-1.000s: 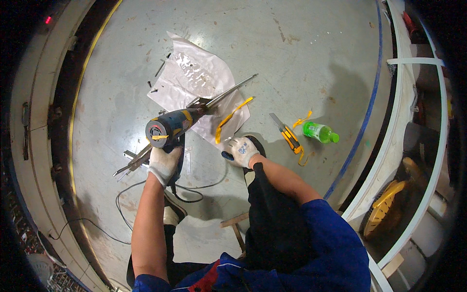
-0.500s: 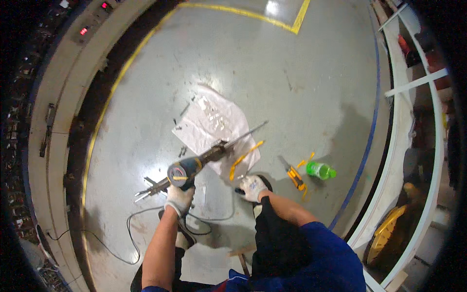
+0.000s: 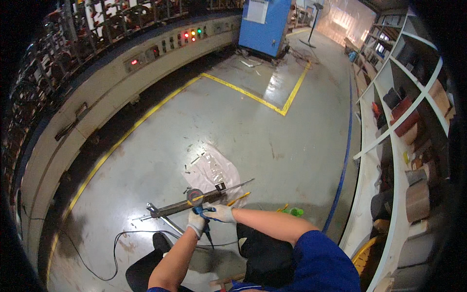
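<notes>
In front of my knees I hold a corded pistol-grip power tool (image 3: 195, 196) with a round, dark rear end and blue parts. My left hand (image 3: 196, 224), in a white work glove, is wrapped round its grip. From the right, my gloved right hand (image 3: 222, 213) closes on the tool's side, its fingertips partly hidden. Just beyond the tool lies a long dark metal assembly (image 3: 175, 208) with thin rods sticking out at both ends. Its right part rests on a white cloth (image 3: 221, 168). A yellow-handled tool (image 3: 238, 198) lies by the cloth's near edge.
Small metal parts (image 3: 195, 159) lie along the cloth's left edge. A green bottle (image 3: 295, 211) stands beyond my right forearm. A black cord (image 3: 115, 253) loops over the floor at left. A long machine (image 3: 107, 97) lines the left, shelves (image 3: 384, 141) the right, a blue cabinet (image 3: 265, 24) the far end.
My view has tilted up, bringing the blue cabinet and far aisle into sight. My right hand has left the floor beside my foot and come across to the power tool in my left.
</notes>
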{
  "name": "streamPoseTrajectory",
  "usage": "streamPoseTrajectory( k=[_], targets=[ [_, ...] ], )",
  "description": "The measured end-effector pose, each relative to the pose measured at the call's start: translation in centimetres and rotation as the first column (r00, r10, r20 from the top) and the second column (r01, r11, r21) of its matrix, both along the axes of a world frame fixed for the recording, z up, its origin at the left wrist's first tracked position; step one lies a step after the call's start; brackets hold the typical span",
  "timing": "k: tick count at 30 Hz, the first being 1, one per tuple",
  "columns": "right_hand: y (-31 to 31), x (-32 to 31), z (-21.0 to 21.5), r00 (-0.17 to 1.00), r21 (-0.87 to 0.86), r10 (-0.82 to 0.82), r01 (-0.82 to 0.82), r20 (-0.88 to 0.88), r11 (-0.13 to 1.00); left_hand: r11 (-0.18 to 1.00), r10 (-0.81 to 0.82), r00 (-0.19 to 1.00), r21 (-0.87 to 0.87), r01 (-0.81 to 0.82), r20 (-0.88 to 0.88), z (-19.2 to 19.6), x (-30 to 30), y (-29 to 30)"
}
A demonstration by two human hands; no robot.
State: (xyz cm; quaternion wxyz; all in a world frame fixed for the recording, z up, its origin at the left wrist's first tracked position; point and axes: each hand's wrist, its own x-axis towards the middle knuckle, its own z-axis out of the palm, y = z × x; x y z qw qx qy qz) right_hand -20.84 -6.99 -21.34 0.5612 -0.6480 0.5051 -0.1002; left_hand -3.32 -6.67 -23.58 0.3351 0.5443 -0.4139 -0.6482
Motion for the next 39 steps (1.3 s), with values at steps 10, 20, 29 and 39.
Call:
streamPoseTrajectory(
  k=[10,20,29,39],
  targets=[
    [4.4,4.5,0.4,0.551,0.551,-0.794,0.592,0.255,0.588,0.589,-0.637,0.463,0.001,0.808,0.616,15.5,4.1,3.0],
    [9.8,0.3,-6.0,0.49,0.027,-0.845,0.862,0.216,0.506,0.724,-0.027,0.681,-0.455,0.518,0.732,26.8,13.3,2.4],
    [4.9,4.8,-9.1,0.65,-0.053,-0.759,0.757,-0.041,0.651,0.219,-0.355,0.283,-0.216,0.952,0.891,23.9,10.5,11.3],
    [0.3,8.3,-5.8,0.737,-0.042,-0.676,0.675,-0.005,0.737,0.168,-0.377,0.16,-0.103,0.98,0.912,24.5,7.7,10.8]
  ],
)
